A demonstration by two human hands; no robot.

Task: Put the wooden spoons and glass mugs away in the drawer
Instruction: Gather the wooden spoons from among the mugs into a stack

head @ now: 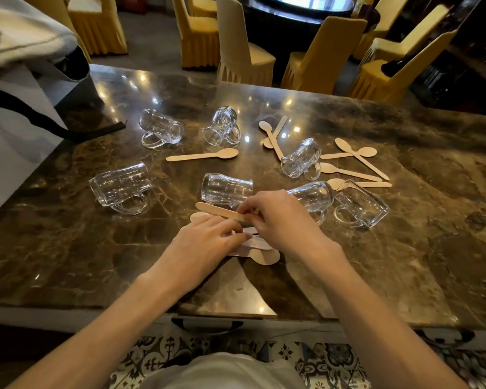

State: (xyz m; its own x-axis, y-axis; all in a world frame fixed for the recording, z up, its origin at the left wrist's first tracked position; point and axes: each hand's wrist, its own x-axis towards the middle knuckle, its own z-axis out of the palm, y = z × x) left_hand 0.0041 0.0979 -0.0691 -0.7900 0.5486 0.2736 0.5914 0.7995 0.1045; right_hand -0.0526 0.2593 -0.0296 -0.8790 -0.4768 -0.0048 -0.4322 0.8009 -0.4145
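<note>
From the head camera, both hands work together near the front edge of the marble table [68, 248]. The right hand [278, 217] pinches a wooden spoon [219, 211] by its stick, and the left hand [208, 242] has its fingers curled on a few more spoons [265, 255] lying under it on the table. I think the person is gathering spoons into a bunch, so the job has only just begun. Nothing looks put away. Seven glass mugs [226, 189] lie on their sides on the table, past the hands. One loose spoon [202, 155] sits farther back toward the middle of the table, and more spoons [354, 161] lie spread out toward its right side. The drawer is hard to make out; a dark handle [205, 325] shows just under the table's front edge and may be it. The table is brown, shiny stone with light spots on it. Behind the table stand yellow covered chairs [197, 32], and a grey bag [17, 136] sits on its left end. The floor has patterned tiles [320, 363].
</note>
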